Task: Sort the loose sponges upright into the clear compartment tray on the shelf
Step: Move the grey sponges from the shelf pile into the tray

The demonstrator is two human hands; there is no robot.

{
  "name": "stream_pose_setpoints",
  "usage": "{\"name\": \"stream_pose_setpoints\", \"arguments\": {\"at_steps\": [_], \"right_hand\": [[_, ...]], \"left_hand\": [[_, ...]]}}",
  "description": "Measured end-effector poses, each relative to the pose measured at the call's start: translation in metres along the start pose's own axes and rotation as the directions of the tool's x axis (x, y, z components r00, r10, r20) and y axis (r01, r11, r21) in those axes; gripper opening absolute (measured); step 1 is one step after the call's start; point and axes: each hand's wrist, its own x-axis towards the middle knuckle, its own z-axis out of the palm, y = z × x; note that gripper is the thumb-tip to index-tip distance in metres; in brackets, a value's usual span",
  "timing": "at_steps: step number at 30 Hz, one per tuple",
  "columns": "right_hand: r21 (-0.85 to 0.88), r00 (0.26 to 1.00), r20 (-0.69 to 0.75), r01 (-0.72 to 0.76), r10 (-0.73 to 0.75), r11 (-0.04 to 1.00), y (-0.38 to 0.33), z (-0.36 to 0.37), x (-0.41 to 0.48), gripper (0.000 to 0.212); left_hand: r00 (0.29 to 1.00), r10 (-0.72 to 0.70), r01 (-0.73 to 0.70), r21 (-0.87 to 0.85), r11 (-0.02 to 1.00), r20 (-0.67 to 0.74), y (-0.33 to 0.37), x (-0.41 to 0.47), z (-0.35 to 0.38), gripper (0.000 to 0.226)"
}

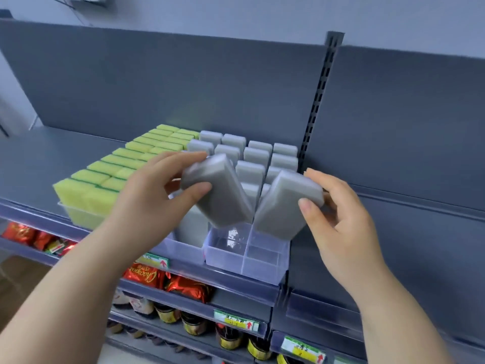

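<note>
My left hand grips a grey sponge by its upper end, tilted with its lower end over the front of the clear compartment tray. My right hand grips a second grey sponge, leaning the other way, its lower end at the tray's front right compartment. The two sponges form a V above the tray's bare front compartments. Behind them several grey sponges stand upright in the tray's rear rows.
Yellow-green sponges fill another clear tray to the left on the same grey shelf. A slotted upright post rises behind the tray. Lower shelves hold red snack packs and jars with price tags.
</note>
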Motion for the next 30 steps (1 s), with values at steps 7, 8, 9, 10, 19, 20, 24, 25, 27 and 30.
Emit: {"name": "stream_pose_setpoints", "arguments": {"at_steps": [7, 8, 9, 10, 19, 20, 24, 25, 27, 30], "right_hand": [[-0.184, 0.993, -0.09, -0.092, 0.076, 0.979, -0.009, 0.027, -0.018, 0.039], [-0.209, 0.992, -0.087, -0.103, 0.087, 0.972, -0.009, 0.029, -0.021, 0.039], [-0.23, 0.992, -0.083, -0.108, 0.091, 0.967, -0.009, 0.031, -0.024, 0.04], [-0.241, 0.992, -0.084, -0.112, 0.094, 0.964, -0.01, 0.033, -0.025, 0.04], [-0.335, 0.996, -0.073, -0.071, 0.05, 0.939, -0.008, 0.041, -0.031, 0.046], [-0.341, 0.996, -0.076, -0.068, 0.045, 0.938, -0.008, 0.04, -0.031, 0.046], [-0.364, 0.997, -0.064, -0.066, 0.046, 0.929, -0.003, 0.04, -0.031, 0.041], [-0.379, 0.998, -0.055, -0.06, 0.042, 0.924, -0.001, 0.042, -0.031, 0.039], [-0.409, 0.999, -0.036, -0.052, 0.041, 0.911, 0.001, 0.043, -0.031, 0.038], [-0.451, 0.999, -0.014, -0.052, 0.051, 0.891, 0.006, 0.044, -0.032, 0.037]], "left_hand": [[0.973, 0.127, -0.112, -0.087, 0.99, 0.191, -0.029, 0.018, -0.004, 0.035], [0.965, 0.15, -0.136, -0.079, 0.988, 0.214, -0.031, 0.019, -0.005, 0.035], [0.957, 0.177, -0.164, -0.077, 0.984, 0.231, -0.032, 0.02, -0.005, 0.035], [0.95, 0.201, -0.189, -0.075, 0.979, 0.24, -0.034, 0.02, -0.005, 0.037], [0.874, 0.362, -0.381, -0.006, 0.925, 0.324, -0.037, 0.024, 0.006, 0.038], [0.868, 0.366, -0.391, 0.007, 0.92, 0.335, -0.038, 0.025, 0.007, 0.038], [0.856, 0.373, -0.421, 0.063, 0.905, 0.358, -0.039, 0.022, 0.013, 0.036], [0.854, 0.36, -0.417, 0.082, 0.905, 0.375, -0.039, 0.02, 0.014, 0.035], [0.847, 0.346, -0.429, 0.136, 0.893, 0.403, -0.04, 0.016, 0.018, 0.038], [0.834, 0.374, -0.478, 0.193, 0.857, 0.406, -0.043, 0.011, 0.022, 0.039]]}}
